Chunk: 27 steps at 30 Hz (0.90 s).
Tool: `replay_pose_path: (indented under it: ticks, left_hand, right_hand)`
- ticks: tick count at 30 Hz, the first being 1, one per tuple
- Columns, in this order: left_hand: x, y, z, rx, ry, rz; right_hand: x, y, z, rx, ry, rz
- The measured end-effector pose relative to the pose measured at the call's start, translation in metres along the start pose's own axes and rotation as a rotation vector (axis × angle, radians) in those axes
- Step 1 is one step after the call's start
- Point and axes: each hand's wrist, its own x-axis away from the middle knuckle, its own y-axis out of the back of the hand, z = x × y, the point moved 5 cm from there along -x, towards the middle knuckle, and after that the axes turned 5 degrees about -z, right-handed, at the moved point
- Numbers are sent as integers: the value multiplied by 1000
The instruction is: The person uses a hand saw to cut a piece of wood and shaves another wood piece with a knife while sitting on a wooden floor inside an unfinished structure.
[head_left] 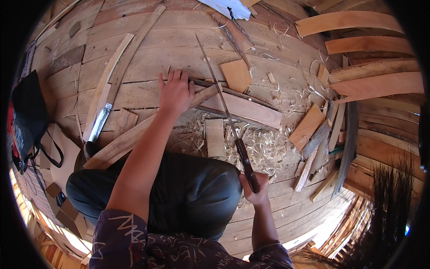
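Note:
In my right hand (257,190) is the dark handle of a handsaw (228,114), its fingers closed round the grip. The long narrow blade, seen nearly edge-on, points forward and left, crossing over the far end of a wooden strip (130,142). That strip slants from beside my left knee toward the blade. My left hand (177,93) presses down over it, fingers bent beyond its far edge; their undersides are hidden. A wider pale board (251,110) lies just right of the strip's end. Whether the teeth touch the strip, I cannot tell.
Curly wood shavings (264,148) cover the plank floor before my knees. A second saw with a shiny blade (99,122) lies at left near long strips (134,49). Offcuts (307,125) and stacked boards (371,45) are at right; a cardboard box (62,154) stands left.

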Motion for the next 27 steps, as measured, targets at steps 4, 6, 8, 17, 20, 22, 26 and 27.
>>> replay_pose_path:
  ticks: [4, 6, 8, 17, 20, 22, 26, 27]
  left_hand:
    - [0, 0, -5, -12, -11, -14]
    - [0, -1, -5, -21, -21, -30]
    - [4, -5, -6, -37, -28, -39]
    - [8, -5, -2, -2, -3, -6]
    - [-4, 1, -3, -14, -4, -36]
    - [1, -4, -4, -21, -11, -33]
    - [2, -8, -1, -40, -36, -89]
    - [3, -6, -1, -48, -44, -121]
  right_hand:
    - [37, 30, -9, 34, -29, -15]
    - [39, 29, -4, 92, -38, -15]
    - [21, 19, 1, 36, -27, -33]
    - [-21, -8, -1, 11, -78, 15]
    - [29, 26, -4, 51, -29, -18]
    - [52, 36, -11, 47, -70, -16]
    - [44, 27, -1, 70, -37, -29]
    - [30, 19, 2, 68, -14, -40]
